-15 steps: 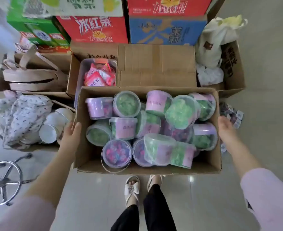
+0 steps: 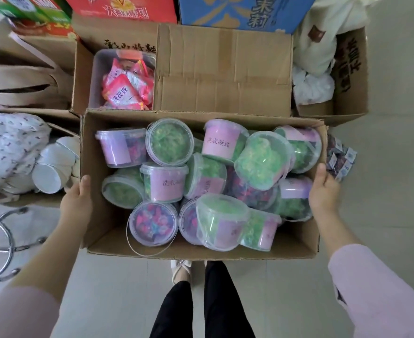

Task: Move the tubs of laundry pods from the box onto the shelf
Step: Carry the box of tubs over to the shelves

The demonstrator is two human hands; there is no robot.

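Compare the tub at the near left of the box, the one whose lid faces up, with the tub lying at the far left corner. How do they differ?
The near-left tub stands upright, its lid facing the camera; the far-left tub lies on its side, showing its wall. The near-left tub shows mixed pink and blue pods through the lid; the far-left tub shows a plain lilac label. Both are clear, lidded plastic tubs inside the cardboard box.

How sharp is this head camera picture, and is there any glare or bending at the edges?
Head view: the tubs in the box read fairly sharp, label print legible; the edges soften and bow outward from the wide lens; soft, even light with weak shadows; mild sheen on the floor near the feet.
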